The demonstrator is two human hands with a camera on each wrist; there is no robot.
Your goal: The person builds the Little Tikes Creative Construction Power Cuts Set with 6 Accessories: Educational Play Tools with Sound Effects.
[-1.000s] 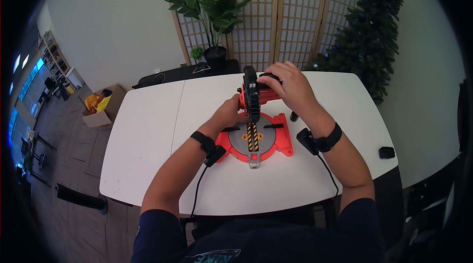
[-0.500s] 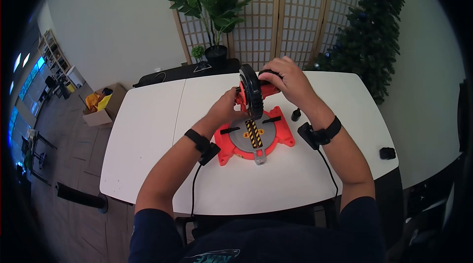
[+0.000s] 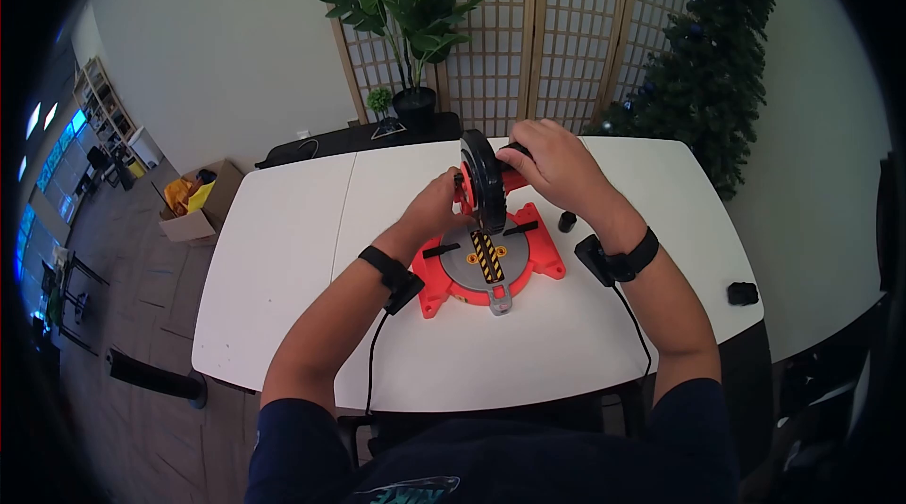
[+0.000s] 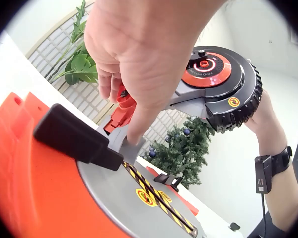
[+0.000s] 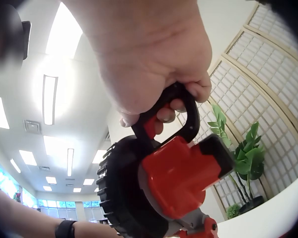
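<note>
On saw's (image 3: 488,188) red disc (image 4: 209,81), "Cut Once"; across navy shirt (image 3: 528,459), "NIKE".

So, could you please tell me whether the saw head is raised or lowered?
The saw head is raised: in the left wrist view, its black guard stands clear of the grey turntable, with the tree showing between them.

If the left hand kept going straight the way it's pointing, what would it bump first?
Probably the black guard. In the head view, the left hand grips a red part, and its line seems to run on into that guard, though depth is hard to judge.
</note>
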